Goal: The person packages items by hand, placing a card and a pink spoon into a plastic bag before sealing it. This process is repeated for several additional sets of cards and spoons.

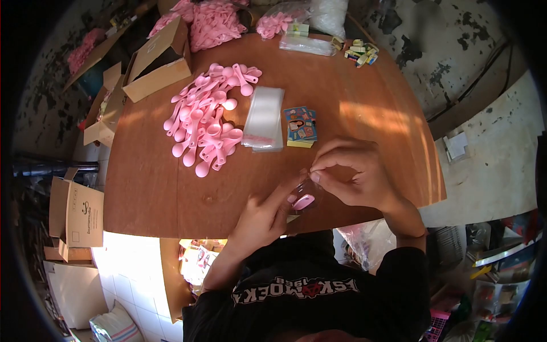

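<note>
Near the table's front edge, my left hand (265, 215) is closed on a small clear plastic bag (302, 194) with a pink spoon (304, 202) inside. The thumb and index finger of my right hand (356, 174) pinch together at the bag's upper end. Beyond my hands lies a stack of blue and yellow printed cards (301, 126). To its left is a pile of flat clear bags (264, 117), and farther left a large heap of pink spoons (208, 122).
An open cardboard box (159, 65) stands at the table's back left. Along the back are bags of pink pieces (213, 25), more clear bags (307, 44) and a small pile of yellow-green packets (360, 53). Another carton (84, 211) stands beyond the table's left edge.
</note>
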The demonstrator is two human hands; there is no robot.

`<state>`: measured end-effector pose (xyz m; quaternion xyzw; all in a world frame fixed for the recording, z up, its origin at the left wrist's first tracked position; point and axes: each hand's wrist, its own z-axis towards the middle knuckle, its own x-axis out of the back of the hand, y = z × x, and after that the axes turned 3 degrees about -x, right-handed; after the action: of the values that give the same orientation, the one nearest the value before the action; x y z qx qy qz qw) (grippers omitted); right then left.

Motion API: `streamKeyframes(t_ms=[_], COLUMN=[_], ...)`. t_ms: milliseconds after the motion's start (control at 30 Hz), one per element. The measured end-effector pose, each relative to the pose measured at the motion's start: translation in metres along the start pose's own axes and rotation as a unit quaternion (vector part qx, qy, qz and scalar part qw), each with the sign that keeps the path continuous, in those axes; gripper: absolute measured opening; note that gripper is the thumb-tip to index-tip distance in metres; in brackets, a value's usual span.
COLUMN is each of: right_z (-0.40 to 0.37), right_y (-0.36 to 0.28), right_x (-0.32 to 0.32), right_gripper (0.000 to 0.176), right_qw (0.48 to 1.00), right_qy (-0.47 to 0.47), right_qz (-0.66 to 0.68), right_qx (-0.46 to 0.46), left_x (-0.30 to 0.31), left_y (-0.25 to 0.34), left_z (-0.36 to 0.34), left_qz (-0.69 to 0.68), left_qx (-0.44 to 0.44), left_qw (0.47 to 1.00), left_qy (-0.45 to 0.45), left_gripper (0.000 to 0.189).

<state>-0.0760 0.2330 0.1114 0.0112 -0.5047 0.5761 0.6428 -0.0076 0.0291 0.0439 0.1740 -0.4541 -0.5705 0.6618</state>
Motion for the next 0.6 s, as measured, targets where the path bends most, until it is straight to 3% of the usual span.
streamKeyframes(t_ms=[33, 133, 167, 233, 267, 300, 333, 367, 433, 467, 567, 600], right_z=[-0.001, -0.001, 0.002, 0.006, -0.006, -0.015, -0.017, -0.028, -0.043, -0.041, -0.023, -0.014], right_y=[0.003, 0.018, 0.038, 0.112, 0.162, 0.199, 0.223, 0.239, 0.246, 0.243, 0.16, 0.134], right_x=[0.005, 0.034, 0.049, 0.076, 0.081, 0.089, 0.076, 0.069, 0.064, 0.068, 0.057, 0.051], right_gripper=[0.007, 0.009, 0.011, 0.019, 0.019, 0.021, 0.027, 0.027, 0.029, 0.029, 0.03, 0.033], right_qw=[0.994, 0.925, 0.89, 0.806, 0.742, 0.816, 0.911, 0.913, 0.898, 0.902, 0.897, 0.924], right_qy=[0.023, 0.085, 0.045, -0.046, -0.051, 0.027, 0.013, 0.015, 0.227, 0.22, 0.248, 0.182], right_qz=[0.101, 0.367, 0.455, 0.576, 0.665, 0.54, 0.158, 0.154, -0.004, -0.008, -0.067, 0.027], right_qx=[-0.025, -0.048, 0.008, 0.127, 0.068, -0.205, -0.381, -0.378, -0.377, -0.372, -0.359, -0.335], left_x=[0.0, 0.004, 0.002, -0.004, -0.001, 0.003, 0.001, 0.0, 0.001, -0.001, -0.005, -0.01], left_y=[-0.001, -0.005, -0.007, -0.012, -0.011, -0.005, -0.007, -0.009, -0.006, -0.005, -0.026, -0.025], left_z=[-0.003, -0.013, -0.013, -0.012, -0.011, -0.013, -0.013, -0.01, -0.009, -0.01, -0.012, -0.008], left_qz=[-0.001, -0.036, -0.038, -0.113, -0.103, -0.158, -0.162, -0.164, -0.177, -0.189, -0.167, -0.201], left_qx=[-0.001, 0.029, 0.028, 0.017, 0.03, 0.059, 0.047, 0.031, 0.059, 0.096, 0.089, 0.088], left_qw=[1.0, 0.991, 0.991, 0.963, 0.963, 0.96, 0.959, 0.957, 0.949, 0.94, 0.952, 0.942], left_qy=[-0.001, 0.124, 0.123, 0.243, 0.246, 0.223, 0.229, 0.238, 0.254, 0.269, 0.239, 0.253], left_gripper=[0.037, 0.035, 0.035, 0.04, 0.043, 0.042, 0.04, 0.039, 0.033, 0.028, 0.018, 0.014])
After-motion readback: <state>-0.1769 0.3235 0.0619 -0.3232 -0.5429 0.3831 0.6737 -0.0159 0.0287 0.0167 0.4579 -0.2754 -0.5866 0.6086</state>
